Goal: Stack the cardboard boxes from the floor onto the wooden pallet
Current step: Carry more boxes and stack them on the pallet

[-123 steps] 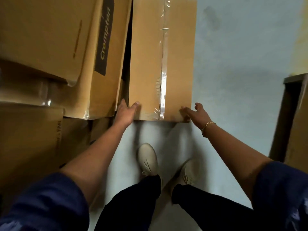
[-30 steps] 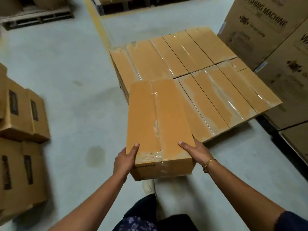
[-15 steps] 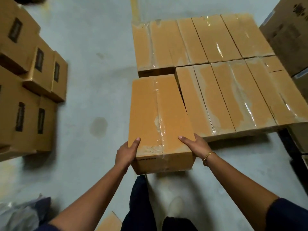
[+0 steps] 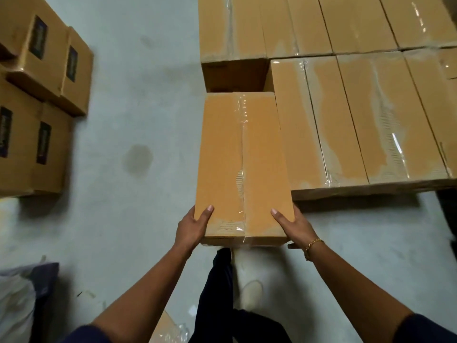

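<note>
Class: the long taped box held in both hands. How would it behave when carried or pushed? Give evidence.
Probably stiff: the carried box shows straight edges though the left hand and right hand hold only its near end. Likely fairly light for its size, for the same reason. The glossy tape may be slippery; bare cardboard should grip.

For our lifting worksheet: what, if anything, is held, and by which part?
A long cardboard box, gripped at its near end: left hand on the left corner, right hand on the right.
</note>
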`<state>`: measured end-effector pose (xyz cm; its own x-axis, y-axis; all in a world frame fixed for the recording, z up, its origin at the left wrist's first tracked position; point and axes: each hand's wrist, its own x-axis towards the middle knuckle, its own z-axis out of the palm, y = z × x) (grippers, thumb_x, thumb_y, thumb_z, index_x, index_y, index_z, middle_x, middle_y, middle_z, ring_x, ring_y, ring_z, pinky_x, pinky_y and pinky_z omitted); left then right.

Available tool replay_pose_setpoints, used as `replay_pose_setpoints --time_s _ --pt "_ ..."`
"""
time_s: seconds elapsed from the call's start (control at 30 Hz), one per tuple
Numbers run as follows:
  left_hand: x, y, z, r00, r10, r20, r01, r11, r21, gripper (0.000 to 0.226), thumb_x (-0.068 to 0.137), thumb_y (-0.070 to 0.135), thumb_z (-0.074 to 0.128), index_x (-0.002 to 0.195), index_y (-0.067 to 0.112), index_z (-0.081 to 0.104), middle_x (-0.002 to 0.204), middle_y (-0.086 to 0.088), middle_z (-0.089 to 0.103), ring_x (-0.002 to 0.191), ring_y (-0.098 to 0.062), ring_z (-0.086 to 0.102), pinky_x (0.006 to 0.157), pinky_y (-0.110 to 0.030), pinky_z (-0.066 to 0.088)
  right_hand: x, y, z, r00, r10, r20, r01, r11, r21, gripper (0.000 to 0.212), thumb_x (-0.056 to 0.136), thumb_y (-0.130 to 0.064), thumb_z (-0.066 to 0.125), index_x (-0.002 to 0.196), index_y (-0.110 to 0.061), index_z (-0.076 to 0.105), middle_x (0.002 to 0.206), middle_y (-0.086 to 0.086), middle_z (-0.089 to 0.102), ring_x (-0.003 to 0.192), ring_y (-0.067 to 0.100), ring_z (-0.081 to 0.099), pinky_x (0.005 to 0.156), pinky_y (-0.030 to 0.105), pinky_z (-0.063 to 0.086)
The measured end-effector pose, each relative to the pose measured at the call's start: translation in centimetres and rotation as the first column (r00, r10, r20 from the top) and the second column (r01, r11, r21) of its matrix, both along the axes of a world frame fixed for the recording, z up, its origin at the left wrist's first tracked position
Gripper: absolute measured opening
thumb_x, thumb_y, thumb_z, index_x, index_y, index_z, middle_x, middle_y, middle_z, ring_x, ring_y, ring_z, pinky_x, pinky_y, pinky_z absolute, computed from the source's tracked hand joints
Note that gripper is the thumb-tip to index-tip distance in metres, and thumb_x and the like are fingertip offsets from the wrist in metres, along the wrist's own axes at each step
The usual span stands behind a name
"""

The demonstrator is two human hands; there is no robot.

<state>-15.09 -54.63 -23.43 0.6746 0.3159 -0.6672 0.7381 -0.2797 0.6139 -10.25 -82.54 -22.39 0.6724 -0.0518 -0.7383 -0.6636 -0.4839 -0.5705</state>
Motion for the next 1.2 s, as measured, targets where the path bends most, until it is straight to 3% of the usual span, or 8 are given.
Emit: replay_pose_setpoints --time_s 0.1,0.2,0.4,0.57,0.7,0.8,0.93,1.2 --pt "-0.5 -0.7 -2.3 1.0 0.009 -0.021 -0.01 0.999 -0.045 0.052 0.094 0.068 0.049 0.136 0.037 0.051 0.12 0.003 0.067 0.097 -0.015 0.065 0.079 -0.038 0.059 -0.2 -0.6 -2.5 1.0 -0.013 0.017 0.012 1.0 0.009 0.061 0.089 -0.057 0.065 0.142 -0.036 0.042 0.121 -0.005 0.057 0.105 0.023 0.059 0.082 0.05 0.06" --pt "-0.7 -1.3 -4.6 0.996 0.037 -0.075 -0.046 0.992 -0.114 0.049 0.095 0.066 0.051 0.136 0.042 0.046 0.118 0.005 0.065 0.096 -0.013 0.064 0.068 -0.037 0.059 -0.4 -1.0 -5.1 0.998 -0.036 0.057 0.036 0.999 0.008 0.064 0.088 -0.051 0.069 0.143 -0.03 0.043 0.122 -0.003 0.059 0.11 0.024 0.058 0.091 0.054 0.056" --pt "-0.6 -2.2 -7.8 0.994 0.037 -0.103 -0.057 0.978 -0.202 0.067 0.086 0.061 0.07 0.142 0.038 0.04 0.128 0.006 0.063 0.107 -0.017 0.064 0.076 -0.037 0.058 -0.5 -2.5 -8.3 0.996 0.029 0.086 -0.028 1.0 -0.013 0.085 0.082 -0.049 0.076 0.149 -0.023 0.031 0.127 -0.003 0.054 0.113 0.022 0.056 0.098 0.046 0.053" --pt "-1.6 -2.0 -8.7 0.989 -0.134 -0.065 0.121 0.978 -0.168 0.122 0.058 0.051 0.096 0.15 0.028 0.02 0.133 0.011 0.051 0.118 -0.014 0.056 0.098 -0.035 0.052 -1.0 -4.0 -9.9 0.986 0.155 0.055 -0.157 0.987 0.036 0.111 0.066 -0.041 0.092 0.151 -0.024 0.022 0.133 -0.005 0.051 0.117 0.019 0.054 0.099 0.037 0.049" --pt "-2.7 -1.8 -9.6 0.964 -0.263 -0.028 0.257 0.958 -0.129 0.127 0.055 0.038 0.1 0.147 0.033 0.012 0.133 0.017 0.047 0.121 -0.008 0.053 0.098 -0.03 0.05 -1.6 -5.0 -10.6 0.952 0.302 0.042 -0.304 0.952 0.044 0.127 0.058 -0.033 0.097 0.152 -0.03 0.011 0.136 -0.005 0.047 0.124 0.018 0.05 0.104 0.039 0.047" --pt "-3.0 -2.2 -9.7 0.955 -0.296 -0.011 0.295 0.954 -0.044 0.119 0.061 0.025 0.091 0.148 0.031 0.01 0.124 0.016 0.051 0.112 -0.017 0.061 0.089 -0.034 0.055 -1.8 -5.1 -11.0 0.919 0.39 0.064 -0.384 0.919 -0.087 0.123 0.061 -0.021 0.093 0.152 -0.033 0.01 0.132 0.001 0.053 0.121 0.024 0.053 0.101 0.044 0.051" --pt "-2.8 -2.5 -10.0 0.944 -0.331 0.005 0.33 0.942 0.06 0.11 0.07 0.03 0.086 0.148 0.03 0.01 0.122 0.011 0.053 0.102 -0.022 0.065 0.083 -0.04 0.058 -1.7 -5.0 -11.2 0.873 0.478 0.094 -0.43 0.847 -0.313 0.107 0.064 -0.036 0.086 0.148 -0.033 0.02 0.131 0.004 0.054 0.123 0.03 0.052 0.096 0.05 0.052" --pt "-0.4 -2.3 -10.4 0.947 -0.322 0.004 0.319 0.939 0.131 0.107 0.074 0.025 0.086 0.148 0.036 0.01 0.118 0.012 0.056 0.095 -0.023 0.065 0.076 -0.035 0.051 -0.2 -5.0 -10.0 0.699 0.696 0.161 -0.373 0.548 -0.749 0.124 0.06 -0.061 0.083 0.156 -0.014 0.02 0.164 0.01 0.017 0.149 0.034 0.019 0.112 0.056 0.028"
